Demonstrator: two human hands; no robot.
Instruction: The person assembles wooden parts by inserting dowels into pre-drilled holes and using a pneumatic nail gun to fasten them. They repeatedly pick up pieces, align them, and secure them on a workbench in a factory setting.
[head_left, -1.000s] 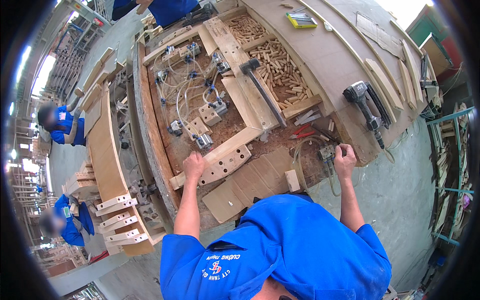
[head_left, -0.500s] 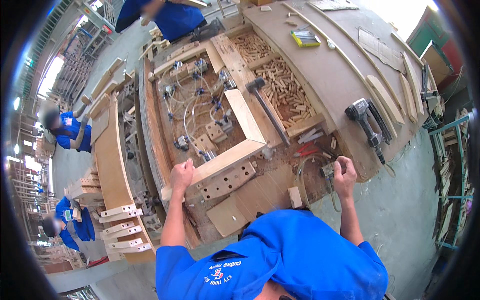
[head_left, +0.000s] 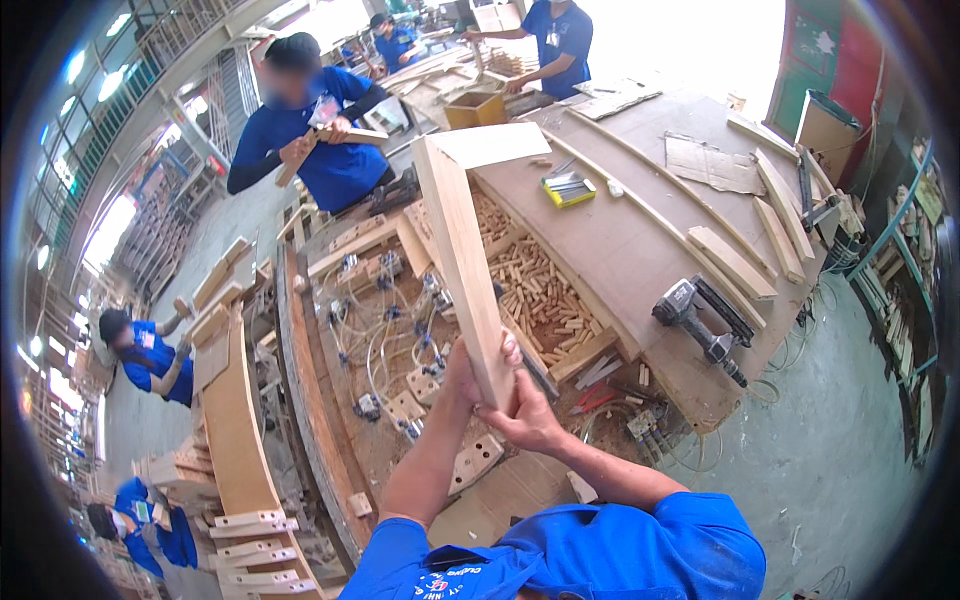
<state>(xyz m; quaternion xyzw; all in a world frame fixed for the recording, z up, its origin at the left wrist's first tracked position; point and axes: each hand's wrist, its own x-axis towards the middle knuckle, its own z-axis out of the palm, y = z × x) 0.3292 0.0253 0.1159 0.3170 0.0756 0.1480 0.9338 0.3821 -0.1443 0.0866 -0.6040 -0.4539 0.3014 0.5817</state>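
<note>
An L-shaped wooden frame piece (head_left: 466,250) is raised above the bench, its one leg coming down toward me and the other running off to the right at the top. Near the lower end of that leg, my left hand (head_left: 463,378) is closed around its left side. My right hand (head_left: 532,418) grips the same end from the right, fingers wrapped around the wood. Behind the piece lies a jig with clear hoses and small clamps (head_left: 385,315) on the bench. A drilled wooden block (head_left: 474,462) sits below my forearms.
Wooden dowels (head_left: 560,305) fill a bin beyond my hands. To the right, a nail gun (head_left: 700,325), wood strips (head_left: 730,262) and a yellow box (head_left: 568,190) lie on the brown board. Red-handled pliers (head_left: 592,400) are near the bench edge. A co-worker (head_left: 318,150) stands across the bench holding wood.
The frame piece has come up off the jig and is now upright in both hands. My right hand has moved left from the bench edge onto the wood. The view has tilted up.
</note>
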